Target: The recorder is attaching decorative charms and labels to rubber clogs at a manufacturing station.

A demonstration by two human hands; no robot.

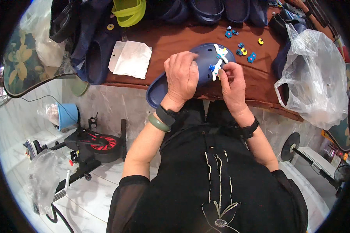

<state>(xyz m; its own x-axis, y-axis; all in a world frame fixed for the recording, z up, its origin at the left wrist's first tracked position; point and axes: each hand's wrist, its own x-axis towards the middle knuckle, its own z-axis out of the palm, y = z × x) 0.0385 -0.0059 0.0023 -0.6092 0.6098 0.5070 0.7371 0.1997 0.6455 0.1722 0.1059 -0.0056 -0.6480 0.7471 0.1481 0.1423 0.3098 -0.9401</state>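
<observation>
A navy blue clog point(204, 56) lies tilted near the front edge of a brown-covered table. My left hand point(181, 75) is closed on its side, the fingers bent over the upper and partly hidden. Two white cartoon-figure shoe charms, an upper charm point(221, 53) and a lower charm with blue on it point(215, 70), sit on the clog's upper. My right hand point(233, 83) is at the lower charm, thumb and fingertips pinched together against its right side. Small open holes show in the upper around the charms.
Loose charms, among them a blue flower charm point(251, 58) and a yellow round charm point(260, 41), lie beyond the clog. A white paper packet point(133, 60) is at left. Several dark clogs and a lime-green clog point(128, 13) line the back. A clear plastic bag point(315, 77) hangs over the right edge.
</observation>
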